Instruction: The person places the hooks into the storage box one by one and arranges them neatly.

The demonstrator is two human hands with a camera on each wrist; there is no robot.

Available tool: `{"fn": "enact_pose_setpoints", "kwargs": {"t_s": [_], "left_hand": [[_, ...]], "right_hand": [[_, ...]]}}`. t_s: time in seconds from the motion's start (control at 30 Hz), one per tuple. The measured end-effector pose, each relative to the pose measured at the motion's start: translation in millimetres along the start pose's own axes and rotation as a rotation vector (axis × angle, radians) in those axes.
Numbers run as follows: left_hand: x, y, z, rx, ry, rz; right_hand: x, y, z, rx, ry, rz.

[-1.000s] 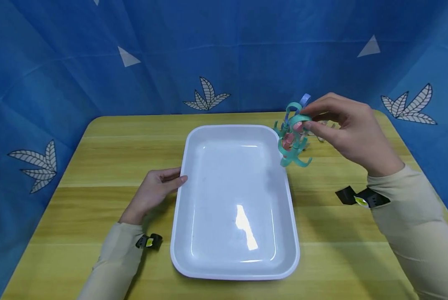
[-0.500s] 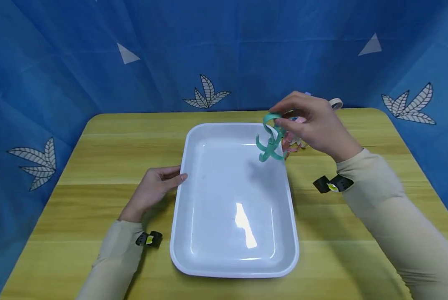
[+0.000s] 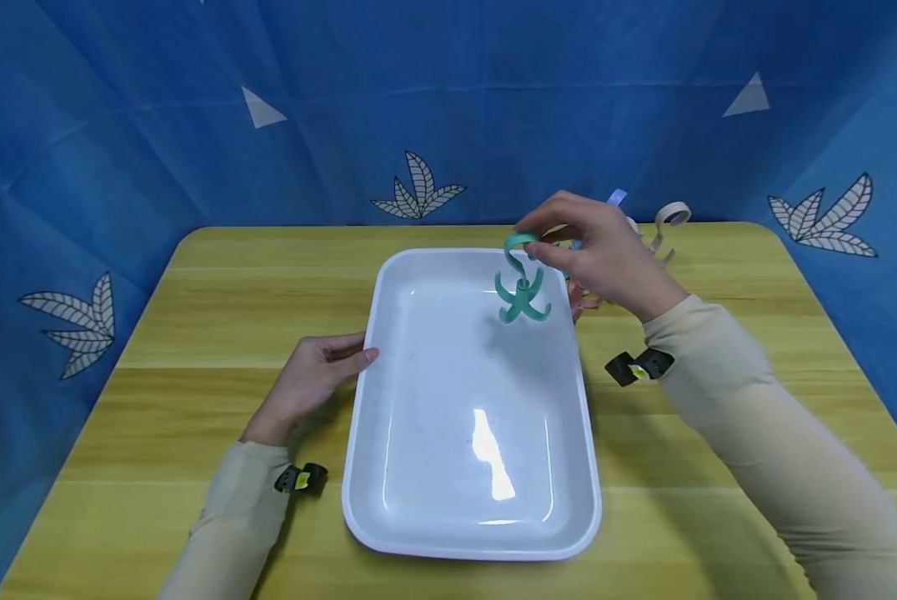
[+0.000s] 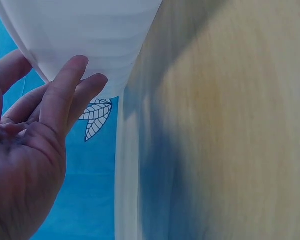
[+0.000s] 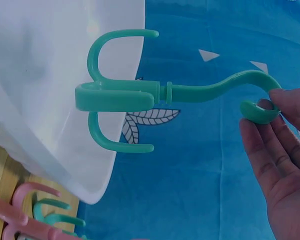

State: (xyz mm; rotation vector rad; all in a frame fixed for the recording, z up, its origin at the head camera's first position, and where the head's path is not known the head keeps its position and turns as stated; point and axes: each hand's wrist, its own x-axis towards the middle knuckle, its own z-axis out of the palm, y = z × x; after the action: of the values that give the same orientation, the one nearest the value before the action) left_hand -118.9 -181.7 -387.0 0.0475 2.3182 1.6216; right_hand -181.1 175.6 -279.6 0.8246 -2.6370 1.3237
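By its curved top, my right hand (image 3: 591, 246) pinches a green plastic four-prong hanging hook (image 3: 523, 298). The hook hangs upright, prongs down, over the far right part of a white rectangular tray (image 3: 594, 479). In the right wrist view the whole green hook (image 5: 120, 97) shows, thumb and fingers (image 5: 262, 155) at its curl. My left hand (image 3: 309, 383) holds the tray's left side, thumb over the rim and the other fingers outside it. The left wrist view shows these fingers (image 4: 65, 95) against the tray's outer wall (image 4: 90, 30).
Behind my right hand, more hooks lie at the tray's far right: a pink one (image 3: 583, 300), a white one (image 3: 672, 215) and a blue one (image 3: 617, 197), partly hidden. A blue patterned cloth (image 3: 328, 125) stands behind the wooden table (image 3: 193, 400).
My right hand has moved left over the tray with the green hook. Other hooks that were bunched with it now lie behind at the right. My left hand stays on the rim.
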Motion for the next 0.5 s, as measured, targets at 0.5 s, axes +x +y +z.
{"fn": "enact_pose_setpoints", "kwargs": {"t_s": [0.5], "left_hand": [[-1.9,4.7,-2.6,0.050,-0.023,-0.004]], "right_hand": [[14.4,-4,25,0.006,-0.068,0.061]]}}
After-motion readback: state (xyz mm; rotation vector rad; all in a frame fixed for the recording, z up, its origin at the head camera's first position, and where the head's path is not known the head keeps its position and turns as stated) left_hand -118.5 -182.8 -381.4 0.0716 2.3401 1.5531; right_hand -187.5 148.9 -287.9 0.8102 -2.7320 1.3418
